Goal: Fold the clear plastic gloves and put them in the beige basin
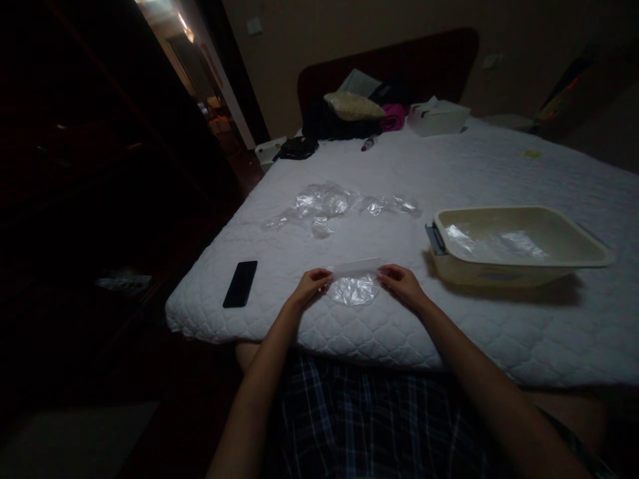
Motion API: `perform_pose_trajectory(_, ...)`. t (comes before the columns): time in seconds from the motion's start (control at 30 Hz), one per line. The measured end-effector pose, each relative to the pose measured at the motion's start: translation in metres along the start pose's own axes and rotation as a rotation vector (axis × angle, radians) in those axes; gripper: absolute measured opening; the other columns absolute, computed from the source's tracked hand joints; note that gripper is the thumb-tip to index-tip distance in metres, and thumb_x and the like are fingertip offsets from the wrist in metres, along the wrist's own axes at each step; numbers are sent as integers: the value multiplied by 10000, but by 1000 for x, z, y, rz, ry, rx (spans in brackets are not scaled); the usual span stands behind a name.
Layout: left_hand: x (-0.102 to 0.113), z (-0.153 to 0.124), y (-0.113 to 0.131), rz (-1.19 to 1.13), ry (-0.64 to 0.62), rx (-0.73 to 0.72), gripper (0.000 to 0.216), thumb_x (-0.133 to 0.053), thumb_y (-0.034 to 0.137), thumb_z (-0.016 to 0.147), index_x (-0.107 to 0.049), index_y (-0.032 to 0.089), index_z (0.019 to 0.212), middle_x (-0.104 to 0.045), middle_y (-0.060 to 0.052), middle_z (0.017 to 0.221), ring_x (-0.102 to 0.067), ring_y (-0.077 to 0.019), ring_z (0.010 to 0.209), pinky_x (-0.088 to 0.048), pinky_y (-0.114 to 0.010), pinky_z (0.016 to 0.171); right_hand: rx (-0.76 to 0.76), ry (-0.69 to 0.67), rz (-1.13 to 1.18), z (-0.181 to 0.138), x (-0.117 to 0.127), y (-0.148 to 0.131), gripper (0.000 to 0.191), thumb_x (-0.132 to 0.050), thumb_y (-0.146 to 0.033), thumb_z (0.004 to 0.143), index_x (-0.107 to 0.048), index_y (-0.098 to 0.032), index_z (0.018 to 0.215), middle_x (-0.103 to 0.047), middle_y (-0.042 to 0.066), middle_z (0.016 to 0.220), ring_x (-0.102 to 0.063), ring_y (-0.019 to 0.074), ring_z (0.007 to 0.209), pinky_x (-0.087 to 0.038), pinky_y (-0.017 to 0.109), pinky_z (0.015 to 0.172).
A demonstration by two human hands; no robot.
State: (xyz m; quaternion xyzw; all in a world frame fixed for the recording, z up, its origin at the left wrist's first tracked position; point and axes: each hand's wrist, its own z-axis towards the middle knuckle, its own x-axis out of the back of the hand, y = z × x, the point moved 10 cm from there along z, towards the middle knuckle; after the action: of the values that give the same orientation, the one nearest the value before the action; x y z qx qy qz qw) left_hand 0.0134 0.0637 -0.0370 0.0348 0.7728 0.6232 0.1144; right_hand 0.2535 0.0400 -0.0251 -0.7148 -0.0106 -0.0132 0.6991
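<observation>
A clear plastic bag (353,290) lies near the front edge of the bed, its upper part flattened into a straight whitish band. My left hand (313,285) pinches the bag's left side, and my right hand (402,283) pinches the right side. Both sets of fingers are closed on the plastic. Beyond them, a heap of crumpled clear plastic (324,199) is spread over the quilted cover. To the right stands a cream plastic tub (504,273) with a grey handle and more clear plastic inside.
A black phone (240,284) lies left of my hands on the white quilted bed cover (499,332). Toward the headboard (424,56) are a beige cushion (354,106), a pink roll (393,118), a white box (439,120) and a dark bag (298,148).
</observation>
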Motion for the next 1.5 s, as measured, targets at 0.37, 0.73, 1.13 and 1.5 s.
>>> perform_pose_trajectory(0.37,7,-4,6,118,59,-75,279,-703,321,572,-629,130,762,-587,-12,595,-510,-85,493,-334,-178,421,143,65,-198,0,7,-11,306,-632,-410,624,-612,-145,776,-619,40,682,-550,151,602,-431,258,533)
perform_pose_trajectory(0.73,8,-13,23,283,118,-293,144,-629,172,594,-659,144,732,-615,-13,698,-555,-115,651,-428,-219,611,269,47,-445,-6,5,-24,170,-538,-283,702,-613,-165,800,-605,3,656,-538,137,595,-406,243,554)
perform_pose_trajectory(1.13,-7,-42,39,722,5,-576,163,-585,150,701,-701,230,783,-652,-73,912,-590,-180,840,-448,-319,776,438,-64,-647,-16,-2,-34,251,-503,-177,726,-648,-216,926,-662,49,936,-598,197,833,-447,330,758)
perform_pose_trajectory(1.5,-33,-69,41,1005,-151,-714,294,-531,142,739,-645,219,998,-591,-106,1121,-507,-235,1024,-379,-422,898,530,-219,-763,-34,-11,-35,260,-482,-134,751,-654,-250,908,-598,35,1127,-564,202,989,-438,378,851)
